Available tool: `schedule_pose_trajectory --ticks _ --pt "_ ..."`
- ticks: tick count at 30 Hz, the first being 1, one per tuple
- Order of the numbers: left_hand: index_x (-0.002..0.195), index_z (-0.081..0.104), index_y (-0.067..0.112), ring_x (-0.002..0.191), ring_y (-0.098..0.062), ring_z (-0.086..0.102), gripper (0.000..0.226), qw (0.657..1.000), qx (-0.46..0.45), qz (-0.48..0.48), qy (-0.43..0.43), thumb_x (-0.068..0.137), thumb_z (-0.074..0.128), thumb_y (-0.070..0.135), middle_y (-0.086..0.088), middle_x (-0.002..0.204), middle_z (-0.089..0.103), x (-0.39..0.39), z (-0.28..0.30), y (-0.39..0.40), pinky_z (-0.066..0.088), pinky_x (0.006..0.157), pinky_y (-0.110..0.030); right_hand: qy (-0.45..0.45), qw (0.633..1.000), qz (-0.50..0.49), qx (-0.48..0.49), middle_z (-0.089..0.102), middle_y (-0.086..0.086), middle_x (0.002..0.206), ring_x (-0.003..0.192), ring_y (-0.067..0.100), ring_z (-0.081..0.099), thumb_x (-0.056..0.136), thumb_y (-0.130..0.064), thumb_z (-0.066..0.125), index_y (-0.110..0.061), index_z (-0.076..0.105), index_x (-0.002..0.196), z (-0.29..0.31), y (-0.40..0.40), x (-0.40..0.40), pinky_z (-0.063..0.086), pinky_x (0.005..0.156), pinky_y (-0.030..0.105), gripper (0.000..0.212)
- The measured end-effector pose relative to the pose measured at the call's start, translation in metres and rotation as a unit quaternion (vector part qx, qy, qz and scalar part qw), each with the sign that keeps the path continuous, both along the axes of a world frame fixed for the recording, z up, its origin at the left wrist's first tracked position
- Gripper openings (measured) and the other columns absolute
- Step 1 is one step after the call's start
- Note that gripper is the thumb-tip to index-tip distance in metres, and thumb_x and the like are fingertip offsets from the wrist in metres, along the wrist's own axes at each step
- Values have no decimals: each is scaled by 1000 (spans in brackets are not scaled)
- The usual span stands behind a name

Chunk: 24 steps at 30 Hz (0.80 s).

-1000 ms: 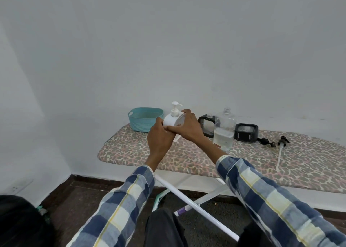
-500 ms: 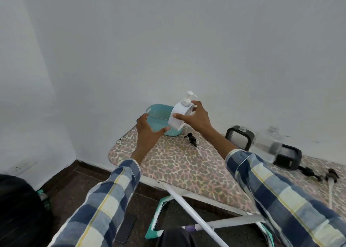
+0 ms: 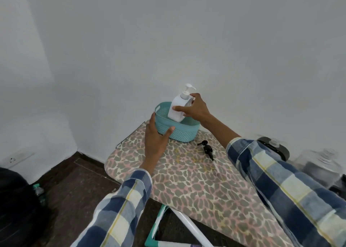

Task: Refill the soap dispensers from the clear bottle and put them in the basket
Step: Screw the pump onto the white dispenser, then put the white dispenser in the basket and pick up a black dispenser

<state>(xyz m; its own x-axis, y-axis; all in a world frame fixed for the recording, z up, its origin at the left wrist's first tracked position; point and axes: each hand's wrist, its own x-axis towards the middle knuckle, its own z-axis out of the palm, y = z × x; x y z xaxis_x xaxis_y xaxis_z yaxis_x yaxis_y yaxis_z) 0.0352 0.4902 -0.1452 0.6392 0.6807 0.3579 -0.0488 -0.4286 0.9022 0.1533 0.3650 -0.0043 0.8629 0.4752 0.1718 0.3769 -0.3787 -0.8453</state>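
Head view: right hand (image 3: 196, 110) holds dispenser (image 3: 177, 108) inside basket (image 3: 179, 132) rim

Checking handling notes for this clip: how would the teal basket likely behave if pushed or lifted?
The teal basket looks like perforated plastic, so probably light and fairly stiff. On the ironing board cover it may slide when nudged, which may be why the left hand steadies it. The tall white pump dispenser could make it top-heavy.
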Motion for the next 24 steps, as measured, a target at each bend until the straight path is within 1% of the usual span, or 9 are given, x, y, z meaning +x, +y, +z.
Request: schedule_pose_trajectory --ticks 3,5,8,10,12,15,17,21,24 --pt "167 25 40 145 -24 52 98 1000 17 7 5 89 76 68 1 163 45 0 -2 2 50 114 -53 43 998 33 -16 60 4 130 121 24 63 60 -48 102 -11 51 140 -8 29 15 60 60 19 102" --pt "167 26 38 144 -24 52 97 999 31 13 7 89 75 70 1 162 46 1 -3 2 51 114 -54 38 997 44 -49 58 1 126 116 21 59 68 -39 100 -10 50 139 -11 42 18 51 51 13 91" --pt "168 25 35 144 -24 52 98 999 34 22 17 91 75 67 0 163 44 2 -4 2 50 114 -50 47 993 77 -82 64 2 120 118 26 64 74 -30 98 -10 55 134 -19 55 23 62 80 33 76" --pt "170 23 33 147 -23 49 98 999 37 26 24 92 76 62 -1 165 42 2 -3 1 46 115 -46 39 987 101 -117 58 8 137 128 28 58 82 -28 92 -7 43 149 -27 59 20 54 95 39 86" --pt "170 23 31 148 -23 48 98 998 42 29 30 93 76 61 -2 166 41 2 -2 1 44 115 -44 19 983 119 -135 51 11 150 131 26 54 86 -30 88 -7 31 157 -31 59 19 46 92 32 94" --pt "169 25 30 146 -24 50 98 998 41 31 33 92 74 64 -2 164 43 3 -3 2 46 115 -46 13 981 137 -139 49 10 155 131 25 55 90 -38 84 -9 29 160 -28 55 18 50 101 37 94" --pt "168 26 27 146 -25 50 96 998 41 31 36 93 72 66 -3 164 43 3 -5 1 47 117 -50 38 981 133 -134 54 9 150 127 27 59 92 -43 81 -10 34 158 -24 52 17 53 106 44 87" --pt "165 31 20 145 -25 50 95 997 47 37 47 93 72 66 -4 161 45 2 1 -3 47 116 -47 -30 986 106 -129 68 12 108 95 23 59 101 -42 69 -2 59 126 -24 40 4 47 78 35 48" --pt "162 35 16 142 -26 53 94 997 44 40 55 93 72 67 -5 157 46 0 2 -4 50 113 -49 -111 985 50 -120 69 15 124 111 28 63 104 -41 66 0 56 137 -25 21 -9 49 90 40 53"
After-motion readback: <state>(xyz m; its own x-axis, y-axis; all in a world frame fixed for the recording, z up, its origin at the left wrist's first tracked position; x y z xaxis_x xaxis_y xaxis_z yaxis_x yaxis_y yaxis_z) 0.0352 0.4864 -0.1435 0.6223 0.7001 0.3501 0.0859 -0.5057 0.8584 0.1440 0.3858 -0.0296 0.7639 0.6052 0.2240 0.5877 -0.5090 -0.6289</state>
